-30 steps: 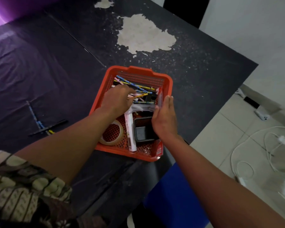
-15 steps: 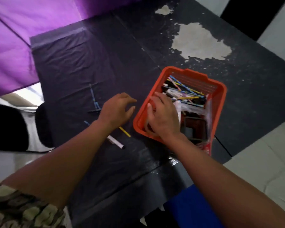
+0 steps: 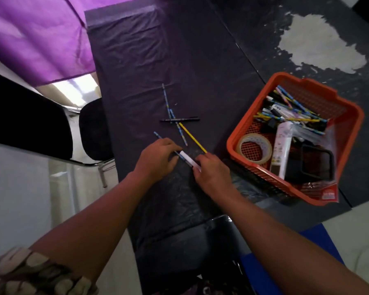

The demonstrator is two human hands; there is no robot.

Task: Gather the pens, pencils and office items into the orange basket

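The orange basket (image 3: 347,116) sits at the right on the dark table, holding several pencils and pens, a tape roll (image 3: 254,150), a white tube and a black box. A white marker (image 3: 189,159) lies on the table between my hands. My left hand (image 3: 158,158) curls its fingers over the marker's left end and a blue pencil (image 3: 158,135). At the marker's right end my right hand (image 3: 211,173) pinches it. Beyond lie a yellow pencil (image 3: 192,137), a black pen (image 3: 179,119) and blue patterned pencils (image 3: 166,101).
Black chairs (image 3: 30,124) stand left of the table, beside a purple cloth (image 3: 36,35). A patch of peeled white surface (image 3: 315,50) shows at the far right of the table. A blue object (image 3: 285,262) sits below the table's near edge.
Both hands left the basket and moved left onto the table. They now close on the white marker. The view swung left, putting the basket at the right.
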